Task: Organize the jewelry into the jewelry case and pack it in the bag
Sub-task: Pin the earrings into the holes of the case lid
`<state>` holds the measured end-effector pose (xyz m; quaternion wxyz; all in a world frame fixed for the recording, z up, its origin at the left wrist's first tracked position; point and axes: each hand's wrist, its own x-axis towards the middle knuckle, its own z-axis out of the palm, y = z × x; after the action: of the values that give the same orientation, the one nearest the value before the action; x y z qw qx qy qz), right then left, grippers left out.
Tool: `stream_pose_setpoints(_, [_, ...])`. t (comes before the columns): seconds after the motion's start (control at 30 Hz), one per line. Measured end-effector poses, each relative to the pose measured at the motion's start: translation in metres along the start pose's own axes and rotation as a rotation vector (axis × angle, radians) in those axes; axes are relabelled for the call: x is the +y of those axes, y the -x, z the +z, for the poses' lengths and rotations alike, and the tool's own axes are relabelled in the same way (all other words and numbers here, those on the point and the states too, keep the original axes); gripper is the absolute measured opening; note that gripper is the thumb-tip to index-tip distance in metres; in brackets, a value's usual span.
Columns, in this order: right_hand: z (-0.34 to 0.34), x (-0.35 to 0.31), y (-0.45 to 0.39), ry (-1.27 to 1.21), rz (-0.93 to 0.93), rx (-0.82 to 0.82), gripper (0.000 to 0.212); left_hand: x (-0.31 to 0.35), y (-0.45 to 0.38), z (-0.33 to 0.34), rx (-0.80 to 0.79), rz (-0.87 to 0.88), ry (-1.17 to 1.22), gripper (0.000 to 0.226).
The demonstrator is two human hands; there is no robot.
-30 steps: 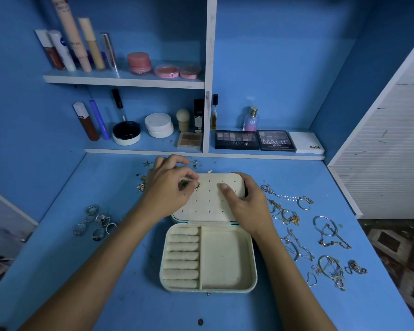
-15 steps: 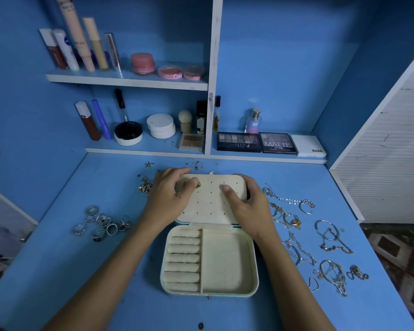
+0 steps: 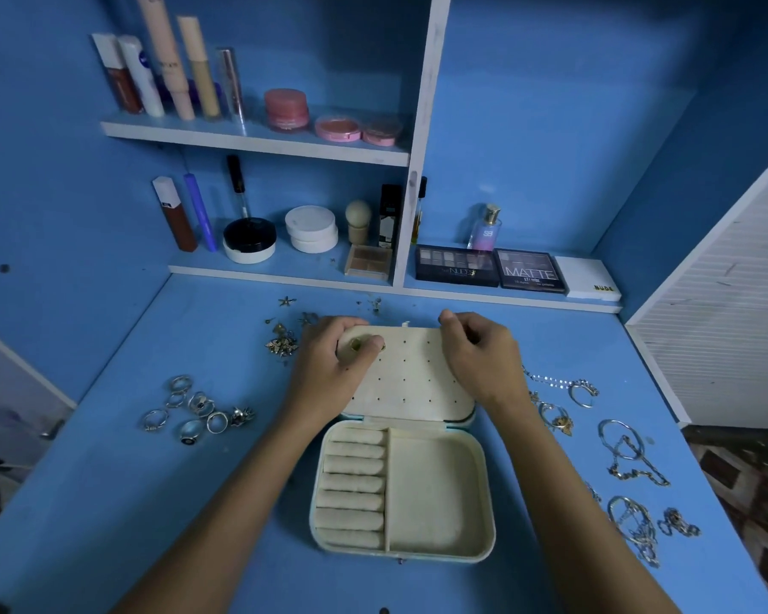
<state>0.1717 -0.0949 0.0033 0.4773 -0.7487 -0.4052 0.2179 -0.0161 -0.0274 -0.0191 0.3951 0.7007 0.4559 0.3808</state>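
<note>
Fitting a small gold-coloured earring (image 3: 356, 345) into the perforated cream lid panel (image 3: 411, 374) of the open cream jewelry case (image 3: 435, 494) looks like the step in hand, and the main risk is the stud missing its hole. The holes are tiny and the thumb covers the spot, so a slight slip could send the earring skating off the panel onto the blue surface (image 3: 222, 480), among the loose gold earrings (image 3: 281, 344) just beside the lid. Pressing hard could also tip the lid back, since it lies flat behind the tray, held only by its hinge.

The left hand (image 3: 329, 370) lies over the lid's far left corner, its fingers (image 3: 351, 323) curled round the far edge while the thumb pins the earring against the panel. The right hand (image 3: 479, 358) rests on the lid's far right corner, fingers bent and drawn together; whether they pinch anything I cannot tell.

The case sits in the middle of the surface, its ring rolls and open compartment bare. Silver rings (image 3: 194, 412) lie well to its left, chains and bangles (image 3: 617, 458) to its right. No bag is in view.
</note>
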Motion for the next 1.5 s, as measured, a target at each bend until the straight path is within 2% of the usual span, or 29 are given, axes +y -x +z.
stream_pose_setpoints(0.13, [0.000, -0.017, -0.029, 0.192, -0.107, -0.087, 0.026, -0.001, -0.001, 0.002, 0.026, 0.025, -0.043, 0.025])
stream_pose_setpoints(0.33, [0.023, -0.033, -0.071, 0.500, -0.292, -0.312, 0.013, -0.005, -0.004, 0.003, -0.003, 0.039, -0.086, 0.032])
stream_pose_setpoints(0.47, [0.037, -0.037, -0.085, 0.716, -0.348, -0.383, 0.018, -0.007, -0.004, 0.003, 0.002, 0.041, -0.108, 0.023])
stream_pose_setpoints(0.7, [0.053, -0.042, -0.093, 0.910, -0.478, -0.401, 0.022, -0.009, -0.005, 0.004, 0.006, 0.051, -0.102, 0.020])
stream_pose_setpoints(1.03, [0.058, -0.048, -0.096, 1.014, -0.516, -0.386, 0.021, -0.010, -0.005, 0.004, 0.006, 0.059, -0.100, 0.027])
stream_pose_setpoints(1.5, [0.065, -0.051, -0.093, 1.131, -0.510, -0.392, 0.022, -0.009, -0.005, 0.004, 0.012, 0.068, -0.106, 0.021])
